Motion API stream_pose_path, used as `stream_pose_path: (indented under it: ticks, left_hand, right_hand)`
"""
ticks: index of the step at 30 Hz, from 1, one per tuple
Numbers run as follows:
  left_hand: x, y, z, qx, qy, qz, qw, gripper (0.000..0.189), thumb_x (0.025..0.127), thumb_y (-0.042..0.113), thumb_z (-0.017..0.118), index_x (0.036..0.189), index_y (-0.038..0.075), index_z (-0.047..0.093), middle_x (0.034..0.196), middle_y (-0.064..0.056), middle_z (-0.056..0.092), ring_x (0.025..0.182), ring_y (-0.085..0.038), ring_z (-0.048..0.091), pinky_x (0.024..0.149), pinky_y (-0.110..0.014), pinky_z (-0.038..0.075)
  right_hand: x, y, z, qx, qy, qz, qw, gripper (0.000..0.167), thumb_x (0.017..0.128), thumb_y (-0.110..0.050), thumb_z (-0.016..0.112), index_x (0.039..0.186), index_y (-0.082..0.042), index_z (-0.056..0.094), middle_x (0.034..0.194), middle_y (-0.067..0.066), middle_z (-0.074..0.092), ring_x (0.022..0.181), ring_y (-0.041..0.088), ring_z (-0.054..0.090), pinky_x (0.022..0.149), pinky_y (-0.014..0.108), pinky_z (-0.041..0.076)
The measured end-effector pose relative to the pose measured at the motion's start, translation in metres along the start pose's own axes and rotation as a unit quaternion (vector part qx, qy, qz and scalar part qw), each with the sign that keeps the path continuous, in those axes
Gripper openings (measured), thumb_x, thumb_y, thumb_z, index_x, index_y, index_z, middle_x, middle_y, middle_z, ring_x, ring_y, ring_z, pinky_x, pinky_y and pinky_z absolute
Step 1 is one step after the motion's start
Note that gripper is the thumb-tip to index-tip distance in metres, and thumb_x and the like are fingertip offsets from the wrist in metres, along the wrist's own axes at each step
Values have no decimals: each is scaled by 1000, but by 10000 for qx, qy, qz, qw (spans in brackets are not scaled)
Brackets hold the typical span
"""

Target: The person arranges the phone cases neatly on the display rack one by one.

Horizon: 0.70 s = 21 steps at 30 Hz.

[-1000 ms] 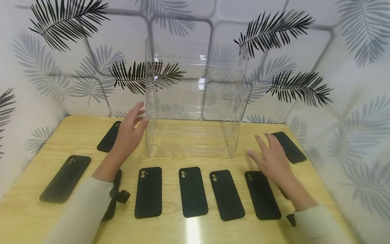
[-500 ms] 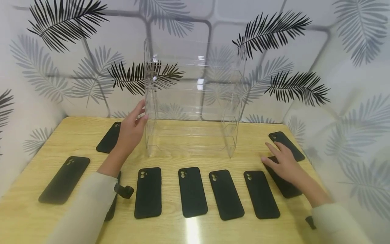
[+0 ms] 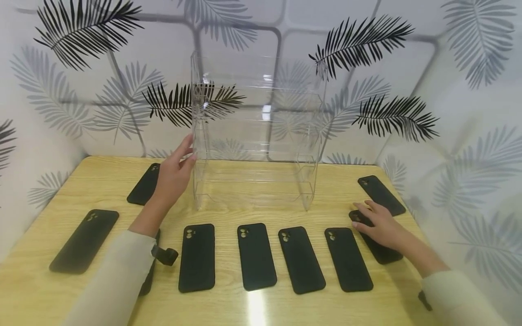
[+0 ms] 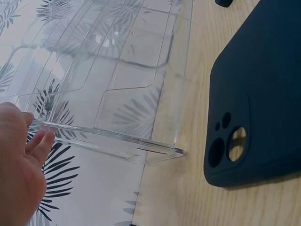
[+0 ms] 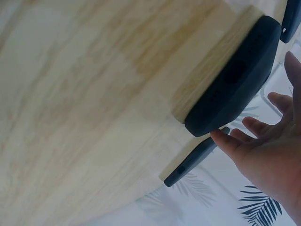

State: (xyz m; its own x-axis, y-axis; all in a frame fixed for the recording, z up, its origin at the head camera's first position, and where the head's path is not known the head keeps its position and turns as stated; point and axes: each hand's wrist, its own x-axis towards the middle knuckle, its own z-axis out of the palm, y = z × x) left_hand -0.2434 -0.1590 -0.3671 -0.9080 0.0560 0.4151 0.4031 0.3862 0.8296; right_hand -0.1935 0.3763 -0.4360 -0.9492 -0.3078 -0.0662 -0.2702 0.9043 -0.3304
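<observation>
A clear tiered display stand [image 3: 254,181] stands upright at the back of the wooden table. My left hand [image 3: 174,171] pinches its left side panel, thumb in front and fingers behind, as the left wrist view also shows at the panel edge [image 4: 117,135]. My right hand [image 3: 382,226] hovers low over a black phone case [image 3: 385,254], its fingers spread around the upper end and the index fingertip right at the edge in the right wrist view. Beside it lie another phone case [image 3: 381,194] behind and one [image 3: 349,260] to the left.
More black phone cases lie in the front row, such as the ones at the middle [image 3: 257,258] and left [image 3: 197,258]. A case [image 3: 84,242] lies far left, and another [image 3: 143,184] sits behind my left forearm. Leaf-patterned wall covering [image 3: 367,59] closes the back and sides.
My right hand has moved right and down onto the phone case at the right. My left hand has come in to the stand's side panel and taken hold of it.
</observation>
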Motion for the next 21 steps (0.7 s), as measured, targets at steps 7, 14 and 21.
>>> stream_pose_path:
  ticks: [7, 14, 21]
  left_hand:
    - [3, -15, 2, 15, -49, -1, 10000, 57, 107, 12, 48, 160, 17, 29, 162, -3, 36, 139, -30, 47, 112, -48, 43]
    - [9, -40, 4, 209, 32, 95, 9997, 56, 108, 23, 50, 160, 28, 31, 161, 11, 37, 139, -22, 49, 110, -45, 45]
    - [8, -36, 1, 396, 34, 146, 9991, 56, 108, 24, 49, 160, 30, 30, 161, 4, 38, 139, -25, 49, 110, -46, 46]
  right_hand:
    - [-1, 5, 4, -254, 127, -329, 9991, 64, 97, -30, 68, 146, 5, 48, 146, 41, 37, 133, 63, 34, 106, 74, 30]
    - [0, 5, 6, -229, 69, -424, 9988, 59, 99, -25, 65, 144, 8, 49, 144, 40, 41, 132, 60, 38, 106, 71, 34]
    - [1, 2, 5, -263, 70, -365, 9990, 54, 100, -22, 63, 144, 8, 50, 148, 36, 43, 136, 60, 34, 108, 71, 31]
